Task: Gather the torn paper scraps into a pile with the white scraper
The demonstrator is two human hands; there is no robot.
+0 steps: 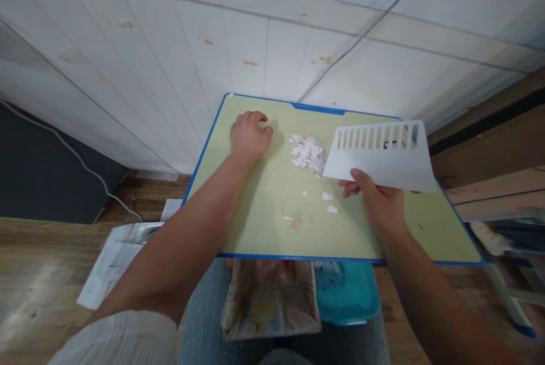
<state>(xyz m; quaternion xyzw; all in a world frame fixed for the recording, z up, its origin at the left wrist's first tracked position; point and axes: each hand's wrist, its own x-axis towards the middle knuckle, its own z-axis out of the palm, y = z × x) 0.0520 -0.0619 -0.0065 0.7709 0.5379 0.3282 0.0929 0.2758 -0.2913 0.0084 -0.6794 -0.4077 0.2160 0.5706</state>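
Observation:
My right hand (378,200) grips the lower edge of a white slotted plastic panel (377,163), thumb on top. A row of slots runs along the panel's far side, and it is held tilted over the right part of the table. My left hand (251,135) rests on the tabletop at the left, fingers loosely curled, a gap between thumb and forefinger, nothing in it. Between my hands lies a heap of small white paper scraps (310,155), close to the panel's left corner. A few loose scraps (330,209) lie nearer to me.
The yellow-green folding table (264,223) has a blue rim and stands against a white panelled wall (247,53). On my lap are a patterned open bag or box (272,311) and a turquoise plastic tub (351,297). Cardboard (489,143) stands at the right.

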